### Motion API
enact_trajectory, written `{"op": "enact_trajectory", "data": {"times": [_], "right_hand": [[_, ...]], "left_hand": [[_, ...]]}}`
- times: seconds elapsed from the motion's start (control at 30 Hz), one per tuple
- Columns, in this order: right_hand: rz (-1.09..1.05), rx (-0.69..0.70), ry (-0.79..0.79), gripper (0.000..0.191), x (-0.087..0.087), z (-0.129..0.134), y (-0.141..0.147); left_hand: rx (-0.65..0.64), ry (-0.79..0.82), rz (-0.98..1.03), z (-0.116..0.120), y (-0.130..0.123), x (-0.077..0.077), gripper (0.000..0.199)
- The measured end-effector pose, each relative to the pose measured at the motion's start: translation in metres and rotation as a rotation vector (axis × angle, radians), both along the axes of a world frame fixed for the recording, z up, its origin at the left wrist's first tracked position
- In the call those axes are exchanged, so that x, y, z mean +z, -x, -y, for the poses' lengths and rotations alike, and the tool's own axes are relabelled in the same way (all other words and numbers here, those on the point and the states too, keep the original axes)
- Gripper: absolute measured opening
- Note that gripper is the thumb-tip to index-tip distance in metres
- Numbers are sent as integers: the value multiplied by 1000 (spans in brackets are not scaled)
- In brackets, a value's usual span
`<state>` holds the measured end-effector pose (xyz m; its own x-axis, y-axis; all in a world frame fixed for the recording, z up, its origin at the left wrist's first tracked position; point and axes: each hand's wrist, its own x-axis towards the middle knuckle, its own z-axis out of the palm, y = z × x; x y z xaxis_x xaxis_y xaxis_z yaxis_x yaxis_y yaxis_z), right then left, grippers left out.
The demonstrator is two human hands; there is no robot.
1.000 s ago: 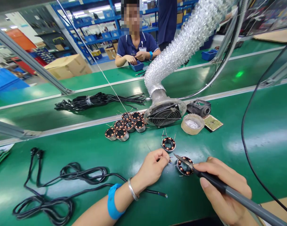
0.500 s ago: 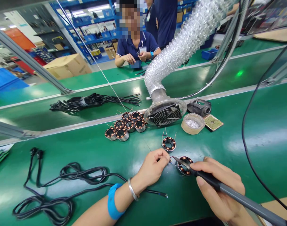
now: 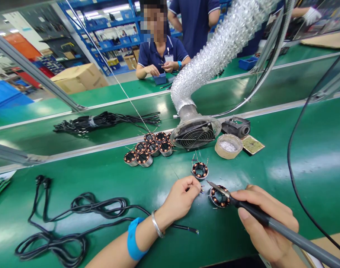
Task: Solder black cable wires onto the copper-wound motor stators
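My left hand is closed in a pinch on the end of a black power cable, whose thin coloured wire ends stick out past the fingertips. A fine wire strand runs from above down to this hand. In my right hand is a soldering iron, its tip just above and right of the wire ends, apart from them. Beneath the iron's shaft lies a motor stator with copper windings, partly covered. Another stator stands just behind my left fingertips. A second cable's stripped end lies near my left forearm.
Several stators cluster by the fume extractor. A round dish, sponge tray and black iron holder stand behind. A cable bundle lies on the belt. A co-worker sits opposite.
My right hand and the soldering iron have moved slightly right, the tip drawing off the wire ends. My left hand stays put. The cable bundle has shifted left.
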<state>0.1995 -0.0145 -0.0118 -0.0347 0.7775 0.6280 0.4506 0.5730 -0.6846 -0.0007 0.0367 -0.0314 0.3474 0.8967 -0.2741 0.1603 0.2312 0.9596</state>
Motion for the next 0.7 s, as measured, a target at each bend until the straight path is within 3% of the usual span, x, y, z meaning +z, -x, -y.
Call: {"op": "enact_trajectory", "data": {"times": [0.7], "right_hand": [[-49, 23, -66, 30, 0, -4, 3]], "left_hand": [[-24, 7, -2, 1, 0, 3, 16]]}}
